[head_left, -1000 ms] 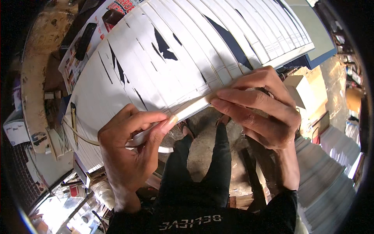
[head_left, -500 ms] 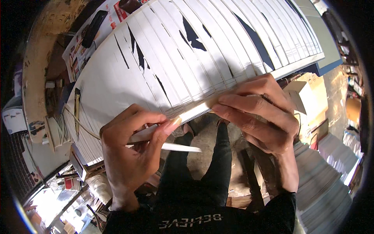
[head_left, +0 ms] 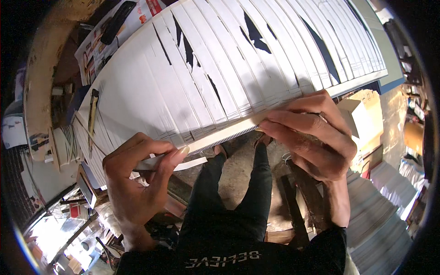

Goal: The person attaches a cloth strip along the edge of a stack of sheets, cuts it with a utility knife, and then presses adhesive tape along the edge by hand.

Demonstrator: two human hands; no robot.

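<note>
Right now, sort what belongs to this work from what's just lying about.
In the work: striped white panel; pale edge band, pinched by left hand and right hand; white strip at the left hand; perhaps the slim tool on the panel.

Apparently lying about: long black object; printed sheet; cardboard box.

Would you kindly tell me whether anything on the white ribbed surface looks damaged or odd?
Yes, the white ribbed surface looks torn: ragged dark gaps interrupt its pale strips beyond the left hand and right hand, differing in size and shape. Whether intended, I cannot tell.
</note>
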